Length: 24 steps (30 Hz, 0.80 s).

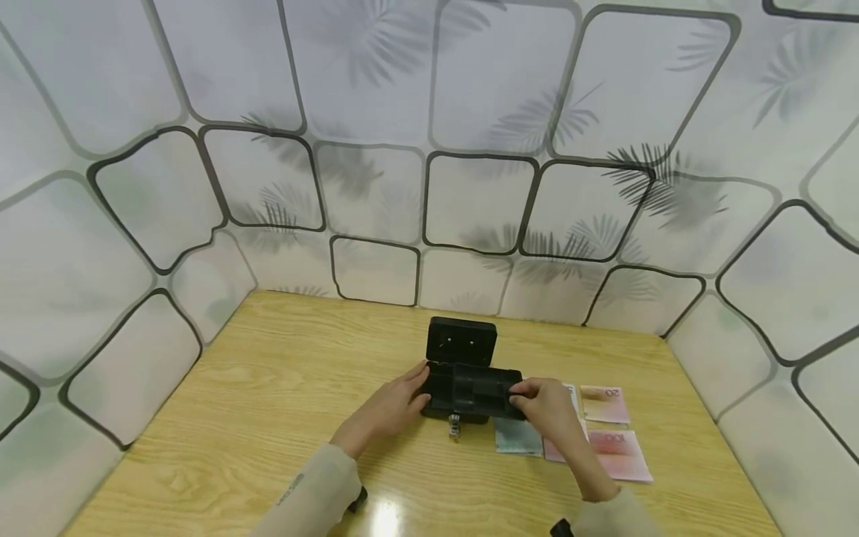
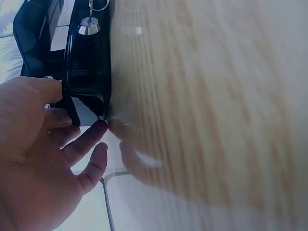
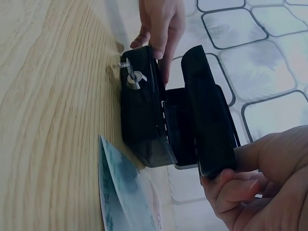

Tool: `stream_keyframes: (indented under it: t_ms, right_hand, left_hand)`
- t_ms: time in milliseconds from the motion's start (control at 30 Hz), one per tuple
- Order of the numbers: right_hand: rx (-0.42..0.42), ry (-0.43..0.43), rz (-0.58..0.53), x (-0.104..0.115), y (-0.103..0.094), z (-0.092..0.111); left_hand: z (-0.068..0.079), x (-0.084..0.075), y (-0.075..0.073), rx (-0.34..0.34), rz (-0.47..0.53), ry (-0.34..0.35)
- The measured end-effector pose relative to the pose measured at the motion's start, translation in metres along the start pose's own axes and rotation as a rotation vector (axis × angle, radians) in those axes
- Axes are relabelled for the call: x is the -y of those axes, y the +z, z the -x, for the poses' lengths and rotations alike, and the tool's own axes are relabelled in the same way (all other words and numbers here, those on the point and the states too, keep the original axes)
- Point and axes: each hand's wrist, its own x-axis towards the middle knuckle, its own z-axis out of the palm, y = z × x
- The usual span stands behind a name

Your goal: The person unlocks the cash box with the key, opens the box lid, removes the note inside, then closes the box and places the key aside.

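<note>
A small black cash box (image 1: 438, 412) stands on the table with its lid (image 1: 461, 341) raised at the back. Keys (image 1: 454, 428) hang from the lock on its front. My left hand (image 1: 389, 409) rests against the box's left end, thumb and fingers touching the edge and side. My right hand (image 1: 546, 406) pinches the right end of a black coin tray (image 1: 488, 391), thumb on one face and fingers on the other. In the right wrist view, the tray (image 3: 208, 115) is lifted over the box opening and tilted.
Banknotes lie right of the box: a greenish note (image 1: 518, 438), a pink 100 note (image 1: 616, 453) and a paler 20 note (image 1: 605, 404), others partly under my right arm. Patterned walls (image 1: 376, 268) enclose the wooden table (image 1: 302, 373) at the back and sides.
</note>
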Motion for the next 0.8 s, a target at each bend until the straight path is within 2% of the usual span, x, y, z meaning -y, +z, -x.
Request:
stream_keyframes:
  t_ms: [300, 500, 800]
  right_hand:
    - [-0.035, -0.034, 0.025, 0.008, 0.022, -0.012]
    - [-0.047, -0.022, 0.050, 0.012, 0.032, -0.020]
    - [-0.077, -0.022, 0.031, 0.014, 0.047, -0.030]
  left_hand:
    - [-0.005, 0.005, -0.002, 0.003, 0.085, -0.025]
    - [-0.011, 0.003, -0.002, -0.042, 0.148, -0.030]
    - [-0.018, 0.009, -0.004, -0.122, 0.302, -0.053]
